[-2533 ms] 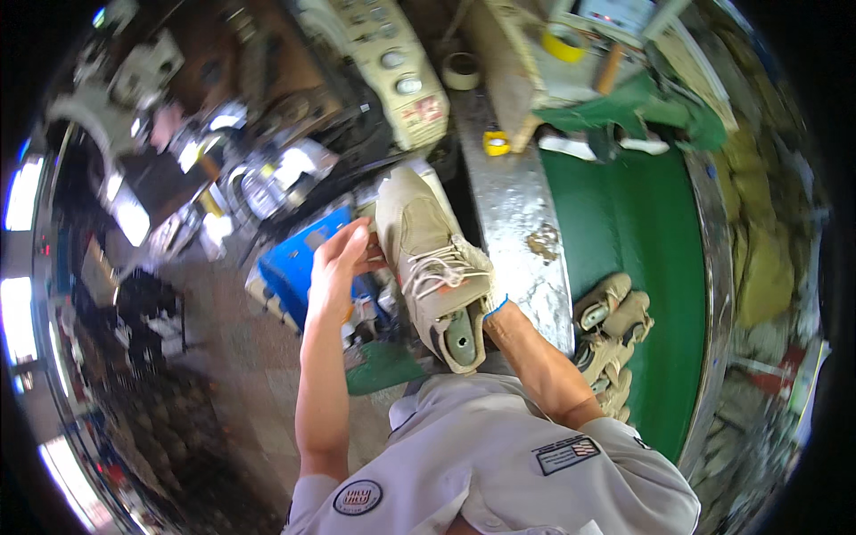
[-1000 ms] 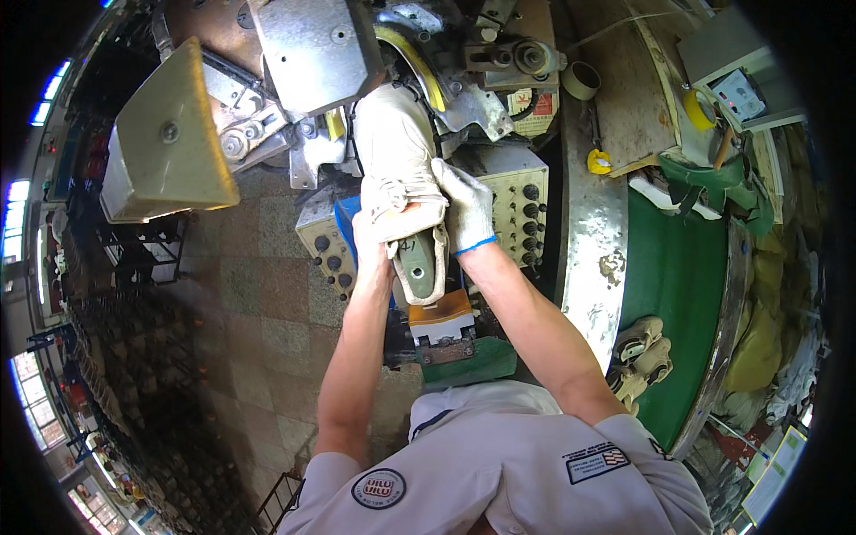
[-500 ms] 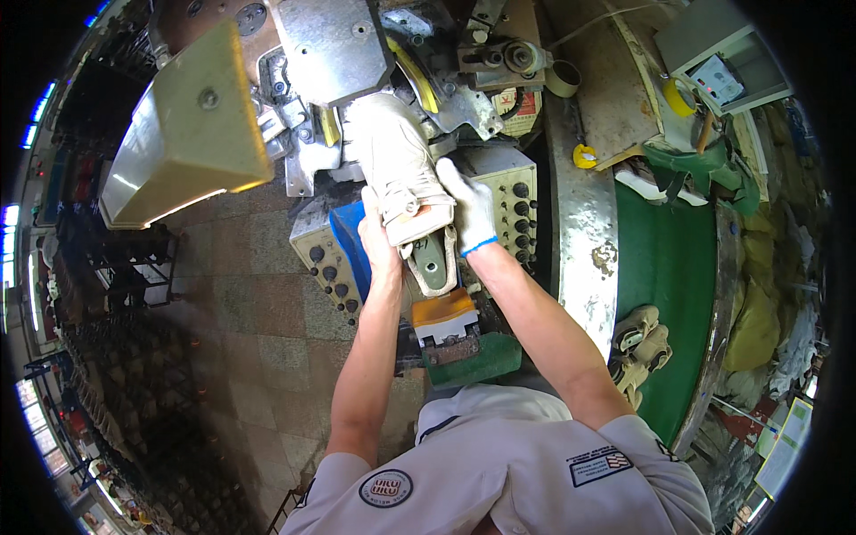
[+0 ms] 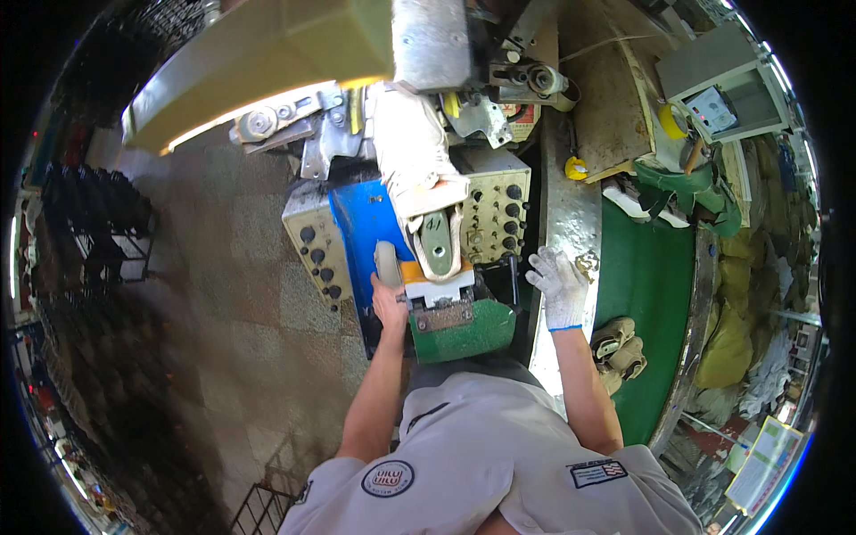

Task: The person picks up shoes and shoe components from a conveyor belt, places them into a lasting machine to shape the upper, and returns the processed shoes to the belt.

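Observation:
A beige shoe upper (image 4: 412, 147) on a green shoe last (image 4: 434, 237) sits toe-first in the machine's metal jaws, its heel end toward me. Both hands are off it. Down by the blue panel (image 4: 358, 227), my bare left hand (image 4: 390, 305) is closed on the lower end of a grey-beige, elongated, rounded piece (image 4: 387, 266); it resembles a shoe sole, but I cannot tell its exact kind. My right hand (image 4: 560, 290), in a white glove with a blue cuff, is over the metal bench edge (image 4: 571, 227), fingers spread and holding nothing.
A yellowish machine guard (image 4: 267, 67) hangs at upper left. Knob panels (image 4: 316, 250) flank the blue panel. An orange-topped support (image 4: 413, 272) and a green cover (image 4: 468, 332) are near my body. On the right, beige shoes (image 4: 618, 349) lie on a green belt (image 4: 646, 294).
Both hands have let go of the shoe upper. My left hand came down to the grey-beige piece; my right swung right to the bench edge. The guard now appears farther right.

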A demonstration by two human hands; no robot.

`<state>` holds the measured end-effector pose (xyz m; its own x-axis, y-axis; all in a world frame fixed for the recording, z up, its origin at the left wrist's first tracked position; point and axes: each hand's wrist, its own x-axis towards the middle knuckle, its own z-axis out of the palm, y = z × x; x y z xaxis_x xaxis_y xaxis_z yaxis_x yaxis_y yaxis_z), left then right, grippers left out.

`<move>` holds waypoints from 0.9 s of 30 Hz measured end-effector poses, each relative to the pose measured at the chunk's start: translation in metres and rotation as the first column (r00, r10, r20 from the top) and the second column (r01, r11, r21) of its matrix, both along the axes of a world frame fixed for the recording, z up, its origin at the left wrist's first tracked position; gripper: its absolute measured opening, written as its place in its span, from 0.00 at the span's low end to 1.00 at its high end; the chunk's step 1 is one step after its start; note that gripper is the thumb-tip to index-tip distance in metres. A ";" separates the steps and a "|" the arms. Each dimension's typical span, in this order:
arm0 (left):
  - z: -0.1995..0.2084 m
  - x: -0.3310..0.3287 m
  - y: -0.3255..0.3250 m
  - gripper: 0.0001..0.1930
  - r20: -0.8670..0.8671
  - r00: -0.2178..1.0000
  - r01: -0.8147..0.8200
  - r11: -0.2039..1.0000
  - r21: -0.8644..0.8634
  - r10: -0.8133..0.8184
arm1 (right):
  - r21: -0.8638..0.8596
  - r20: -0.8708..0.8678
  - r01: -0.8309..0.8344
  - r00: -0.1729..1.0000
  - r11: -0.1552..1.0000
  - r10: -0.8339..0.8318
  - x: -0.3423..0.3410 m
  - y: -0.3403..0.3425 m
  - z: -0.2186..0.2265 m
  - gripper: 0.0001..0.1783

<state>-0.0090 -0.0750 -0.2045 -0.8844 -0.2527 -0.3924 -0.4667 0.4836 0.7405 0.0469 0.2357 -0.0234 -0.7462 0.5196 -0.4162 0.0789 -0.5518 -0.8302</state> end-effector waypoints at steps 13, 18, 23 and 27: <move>0.155 0.010 -0.085 0.27 -0.018 0.989 0.144 0.929 0.340 -0.147 | 0.002 -0.142 -0.296 0.945 0.955 0.293 0.009 -0.013 0.045 0.22; 0.341 0.003 -0.086 0.29 -0.255 0.951 0.244 0.930 0.275 -0.174 | 0.092 -0.232 -0.462 0.852 0.882 0.470 0.004 -0.043 0.091 0.20; 0.376 -0.009 0.008 0.25 -0.475 0.847 0.458 0.783 0.421 -0.240 | -0.301 -0.640 -0.687 0.660 0.662 0.394 -0.004 -0.067 0.095 0.35; 0.362 -0.016 0.086 0.19 -0.608 0.764 0.309 0.950 0.055 -0.213 | -0.598 -0.474 -0.493 0.854 0.633 0.217 0.025 -0.001 0.064 0.24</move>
